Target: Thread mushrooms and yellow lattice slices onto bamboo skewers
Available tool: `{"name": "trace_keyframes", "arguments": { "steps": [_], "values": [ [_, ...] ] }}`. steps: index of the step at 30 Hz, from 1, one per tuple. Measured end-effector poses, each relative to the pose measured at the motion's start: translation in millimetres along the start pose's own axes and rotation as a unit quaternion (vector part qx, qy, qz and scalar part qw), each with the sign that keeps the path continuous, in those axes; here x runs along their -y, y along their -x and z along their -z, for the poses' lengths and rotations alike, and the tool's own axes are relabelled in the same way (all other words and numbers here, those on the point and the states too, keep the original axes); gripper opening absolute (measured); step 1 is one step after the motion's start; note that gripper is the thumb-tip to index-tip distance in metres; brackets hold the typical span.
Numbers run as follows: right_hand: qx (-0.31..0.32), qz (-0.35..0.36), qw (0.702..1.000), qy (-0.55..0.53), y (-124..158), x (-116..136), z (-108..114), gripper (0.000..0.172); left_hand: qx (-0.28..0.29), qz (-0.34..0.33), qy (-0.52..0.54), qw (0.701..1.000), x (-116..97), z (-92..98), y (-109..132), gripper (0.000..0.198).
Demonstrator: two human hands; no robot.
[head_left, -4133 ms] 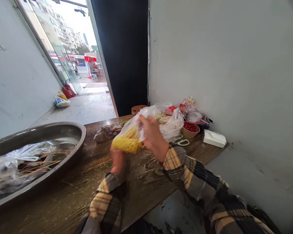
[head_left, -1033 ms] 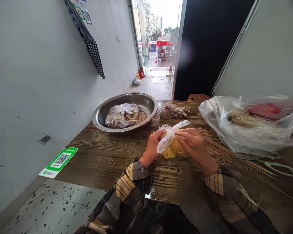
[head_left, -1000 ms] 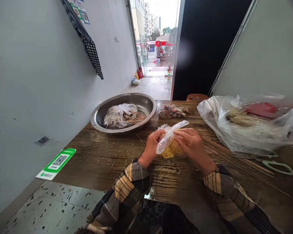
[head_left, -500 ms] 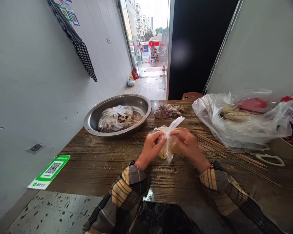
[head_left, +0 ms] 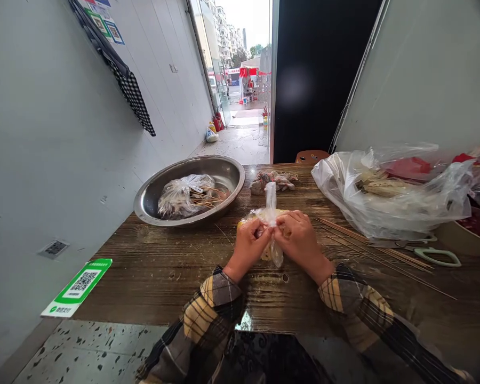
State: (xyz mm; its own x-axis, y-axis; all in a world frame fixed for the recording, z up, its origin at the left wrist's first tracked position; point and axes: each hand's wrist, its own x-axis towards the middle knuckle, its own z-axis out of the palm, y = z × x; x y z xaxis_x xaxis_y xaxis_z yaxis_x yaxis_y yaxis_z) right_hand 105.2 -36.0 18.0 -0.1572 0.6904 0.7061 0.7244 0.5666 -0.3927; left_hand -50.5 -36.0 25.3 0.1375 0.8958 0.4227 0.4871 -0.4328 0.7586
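A small clear plastic bag of yellow food [head_left: 270, 216] sits on the wooden table [head_left: 176, 266] in front of me. My left hand [head_left: 247, 246] and my right hand [head_left: 300, 242] both pinch the bag's twisted neck, fingers closed on the plastic. The bag's tail stands upright above my fingers. Plaid sleeves cover both forearms.
A steel basin [head_left: 152, 200] with a bag of skewers [head_left: 184, 193] is at the back left. A large clear bag of food [head_left: 392, 194] lies at the right, with bamboo skewers [head_left: 384, 256] and green-handled scissors [head_left: 436, 256] beside it. A rag [head_left: 272, 180] lies behind. A wall runs along the left.
Both hands have closed together on the bag's neck, and its tail has swung from slanting right to standing upright. The bag stays on the table.
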Motion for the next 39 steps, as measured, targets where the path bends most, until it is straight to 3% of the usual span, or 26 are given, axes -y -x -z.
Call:
{"name": "trace_keyframes", "arguments": {
  "steps": [2, 5, 9, 15, 21, 28, 34, 39],
  "values": [
    [-0.006, -0.009, 1.0, 0.005, -0.3, -1.3, -0.8, 0.009, -0.047, -0.038, -0.055, 0.997, -1.0, -0.9, 1.8, 0.011],
    [0.005, 0.002, 1.0, 0.024, -0.7, -1.7, 0.7, 0.008, -0.094, -0.119, -0.149, 0.977, -2.3, 0.5, 4.6, 0.018],
    [0.029, 0.025, 0.999, 0.037, -1.7, 1.9, 4.9, 0.004, -0.054, -0.193, -0.235, 0.951, -1.8, 3.8, 4.1, 0.02],
    [0.068, 0.035, 0.996, 0.042, -5.5, 3.1, 6.2, 0.005, -0.037, -0.216, -0.282, 0.934, 2.5, 2.7, -5.7, 0.015],
    [0.087, 0.053, 0.99, 0.1, -8.2, -1.4, 5.8, 0.016, -0.026, -0.146, -0.17, 0.974, 7.5, -1.9, -15.4, 0.013],
    [0.074, 0.078, 0.984, 0.14, -12.2, 2.7, 16.4, 0.021, -0.007, 0.043, -0.087, 0.995, 4.0, -0.1, -20.3, 0.013],
    [0.09, 0.078, 0.982, 0.149, -12.8, 4.7, 12.7, 0.013, 0.006, 0.032, -0.106, 0.994, -0.4, -1.3, -19.2, 0.013],
    [0.06, 0.072, 0.991, 0.098, -11.1, 3.6, 4.3, 0.007, -0.054, 0.069, -0.076, 0.993, 1.5, 1.5, -19.3, 0.011]
  ]
}}
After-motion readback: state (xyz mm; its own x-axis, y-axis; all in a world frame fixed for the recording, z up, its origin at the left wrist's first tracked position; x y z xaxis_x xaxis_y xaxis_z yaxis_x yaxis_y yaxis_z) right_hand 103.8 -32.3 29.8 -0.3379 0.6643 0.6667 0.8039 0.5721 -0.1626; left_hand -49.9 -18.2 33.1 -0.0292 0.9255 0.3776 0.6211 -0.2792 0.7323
